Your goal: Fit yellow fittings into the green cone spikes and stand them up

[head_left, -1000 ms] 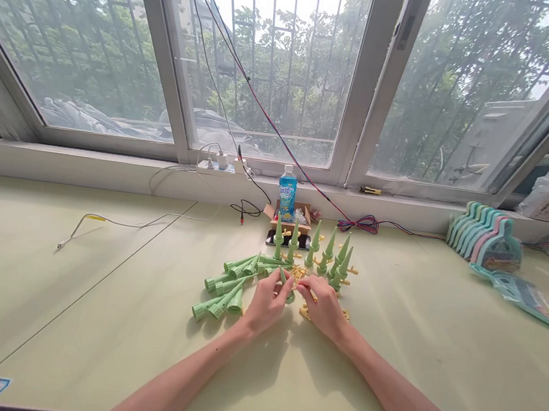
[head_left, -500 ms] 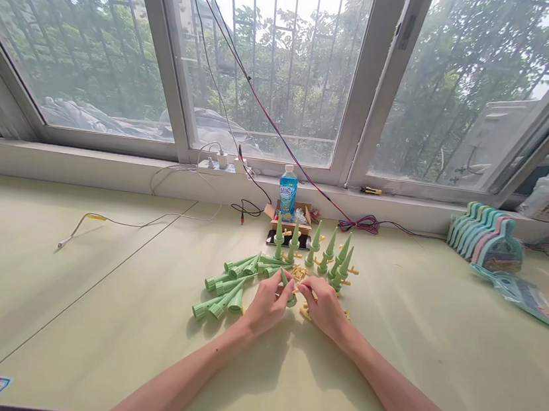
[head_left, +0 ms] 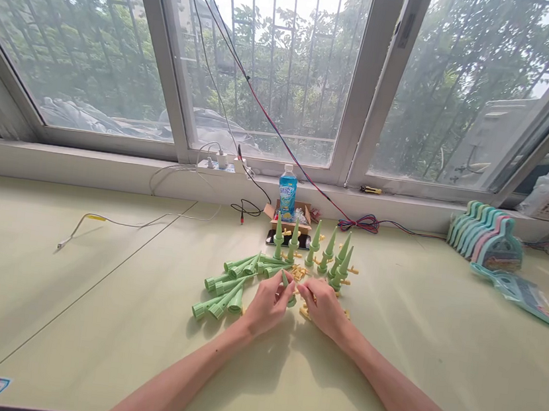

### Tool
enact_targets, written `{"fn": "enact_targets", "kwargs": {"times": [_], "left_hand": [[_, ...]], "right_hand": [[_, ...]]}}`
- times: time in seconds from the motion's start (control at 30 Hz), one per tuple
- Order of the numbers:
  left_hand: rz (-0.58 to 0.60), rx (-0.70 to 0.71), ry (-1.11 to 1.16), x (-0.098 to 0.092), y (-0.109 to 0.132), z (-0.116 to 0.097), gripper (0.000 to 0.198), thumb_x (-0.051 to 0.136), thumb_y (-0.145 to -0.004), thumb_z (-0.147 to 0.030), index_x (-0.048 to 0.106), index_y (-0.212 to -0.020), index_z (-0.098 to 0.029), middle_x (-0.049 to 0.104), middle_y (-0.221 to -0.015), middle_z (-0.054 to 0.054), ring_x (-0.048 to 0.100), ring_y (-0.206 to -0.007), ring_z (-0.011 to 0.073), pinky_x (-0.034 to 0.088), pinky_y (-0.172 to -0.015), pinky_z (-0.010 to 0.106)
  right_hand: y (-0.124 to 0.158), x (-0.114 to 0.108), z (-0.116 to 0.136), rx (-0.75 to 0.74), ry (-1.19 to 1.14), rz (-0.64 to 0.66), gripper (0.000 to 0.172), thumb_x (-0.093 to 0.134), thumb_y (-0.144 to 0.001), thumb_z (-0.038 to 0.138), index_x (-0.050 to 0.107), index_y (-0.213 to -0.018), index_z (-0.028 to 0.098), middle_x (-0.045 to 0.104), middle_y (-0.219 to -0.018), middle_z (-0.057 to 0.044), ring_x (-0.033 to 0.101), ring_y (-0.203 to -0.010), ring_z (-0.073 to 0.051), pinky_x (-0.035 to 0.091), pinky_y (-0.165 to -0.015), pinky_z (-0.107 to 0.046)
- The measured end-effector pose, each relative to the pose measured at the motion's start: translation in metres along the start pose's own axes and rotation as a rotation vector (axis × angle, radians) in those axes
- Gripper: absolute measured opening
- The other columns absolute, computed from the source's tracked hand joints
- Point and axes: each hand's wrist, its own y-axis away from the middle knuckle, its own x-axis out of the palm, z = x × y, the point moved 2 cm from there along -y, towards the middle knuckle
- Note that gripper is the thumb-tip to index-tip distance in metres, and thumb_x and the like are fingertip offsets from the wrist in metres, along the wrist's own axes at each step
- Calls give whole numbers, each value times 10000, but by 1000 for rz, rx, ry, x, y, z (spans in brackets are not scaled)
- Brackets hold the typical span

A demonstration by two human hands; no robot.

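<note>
My left hand (head_left: 269, 300) is closed around a green plastic watering spike (head_left: 291, 299), its fingers hiding much of it. Close beside it, my right hand (head_left: 323, 303) pinches at a small yellow valve (head_left: 296, 293) on the spike's side; the fingertips cover most of this part. Behind the hands lies a little heap of loose yellow parts (head_left: 299, 273). Several spikes with yellow valves, such as one green spike (head_left: 345, 267), stand upright at the back and right. To the left, several bare green spikes (head_left: 225, 284) lie on their sides. More yellow parts (head_left: 305, 312) show under my right hand.
A blue bottle (head_left: 286, 194) and a small cardboard box (head_left: 305, 225) stand at the back, with a dark phone (head_left: 304, 241) before them. Cables (head_left: 360, 223) run along the sill. Pastel dustpan-shaped items (head_left: 485, 238) stand at the right of the table (head_left: 88, 336).
My right hand has shifted slightly at the spike, and its fingers are more closed over the yellow valve. My left hand keeps its place.
</note>
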Motion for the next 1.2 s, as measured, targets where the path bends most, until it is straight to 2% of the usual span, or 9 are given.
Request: {"fn": "enact_targets", "kwargs": {"times": [0.17,0.33,0.5,0.77,1.0,1.2], "left_hand": [[9,9,-42,0,0,0,207,448,-959,-376,487,-892,-184,418,-600,-60,361,-492,84,283,-477,204],[-20,22,-105,0,-1,-4,220,419,-970,-374,489,-878,-187,409,-598,-58,347,-504,94,278,-494,218],[-104,2,-151,-4,-3,-4,220,414,-971,-375,498,-889,-189,436,-616,-48,358,-512,100,287,-501,222],[-120,30,-133,-3,-3,-4,205,452,-954,-362,533,-875,-191,470,-623,-35,401,-525,106,323,-493,211],[-71,103,-109,-3,-2,-8,153,498,-936,-319,561,-916,-181,580,-764,6,495,-599,108,441,-569,225],[-30,168,-57,-2,-1,-13,158,501,-942,-308,575,-984,-175,606,-966,58,572,-707,120,504,-666,261]], "right_hand": [[1,4,-2,-22,22,11,433,329,-1030,303,311,-609,206,404,-554,41,327,-526,-121,353,-651,-271],[0,4,-1,-22,38,-7,457,324,-1036,336,360,-600,205,432,-559,32,349,-535,-127,363,-659,-276],[0,-1,8,-26,30,-9,352,391,-1024,321,507,-714,203,546,-658,12,462,-600,-141,388,-710,-289],[0,-4,11,-14,-5,-2,269,409,-1004,262,523,-767,204,578,-702,-4,484,-630,-156,411,-710,-303],[0,-5,10,-2,-20,-18,313,373,-1005,277,484,-721,208,552,-664,-8,467,-611,-159,413,-686,-303],[1,-8,13,23,-25,-38,325,378,-1005,290,485,-709,207,537,-638,-3,474,-604,-161,408,-642,-290]]}}
